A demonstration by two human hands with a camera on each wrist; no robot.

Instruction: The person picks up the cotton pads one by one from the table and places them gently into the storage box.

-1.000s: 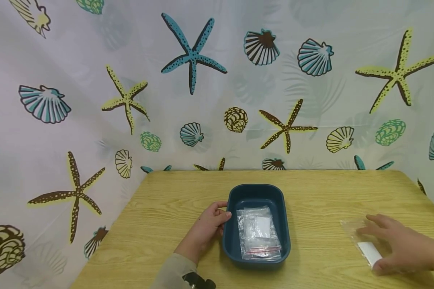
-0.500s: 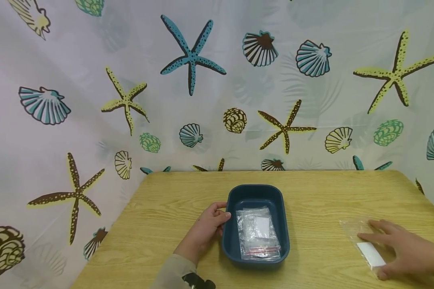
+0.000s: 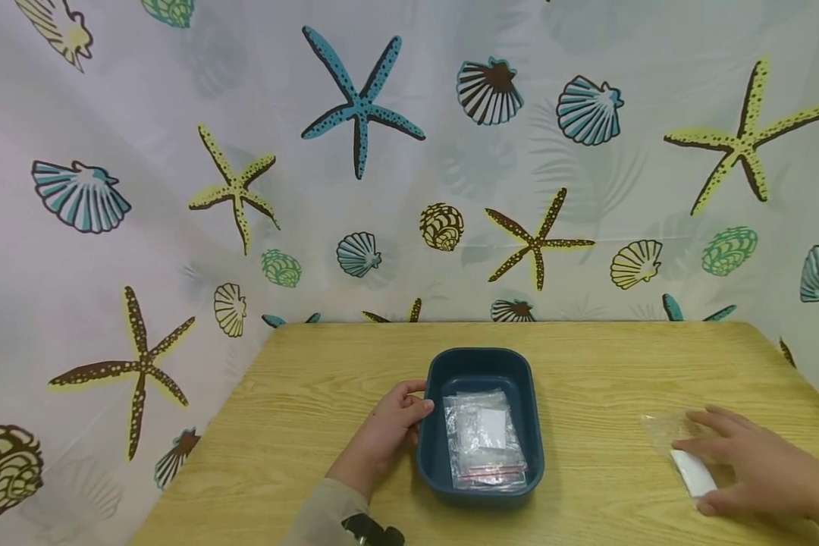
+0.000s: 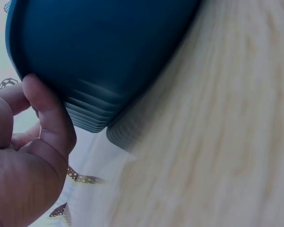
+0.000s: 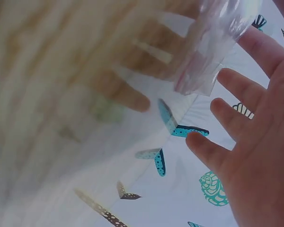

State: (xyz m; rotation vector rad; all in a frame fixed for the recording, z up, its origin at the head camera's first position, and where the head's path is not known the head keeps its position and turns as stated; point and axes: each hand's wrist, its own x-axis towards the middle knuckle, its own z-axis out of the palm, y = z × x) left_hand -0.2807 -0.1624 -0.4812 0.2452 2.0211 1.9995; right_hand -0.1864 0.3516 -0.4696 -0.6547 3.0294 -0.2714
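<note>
My left hand point(image 3: 392, 425) holds the left side wall of a dark blue plastic bin point(image 3: 535, 425), thumb at the rim. The left wrist view shows that hand point(image 4: 42, 137) against the bin's outer wall point(image 4: 104, 47). Inside the bin lie several clear zip bags point(image 3: 487, 444), stacked, with a white piece and a red zip line showing. Over at the right, my right hand point(image 3: 757, 466) grips another clear zip bag point(image 3: 662, 431) with a white piece point(image 3: 693, 474) in it, between thumb and fingers. In the right wrist view this bag point(image 5: 203, 56) curves up near the fingertips, the other fingers spread.
The wood-grain table point(image 3: 600, 379) carries the bin near its middle. Behind and to the left hangs a white curtain point(image 3: 396, 205) printed with starfish and shells. A dark strap with a small fitting point(image 3: 375, 531) sits at the left sleeve.
My right hand has opened over the zip bag, then drawn its thumb and fingers together on it. The white piece now looks bent and narrower. The left hand and bin stay put.
</note>
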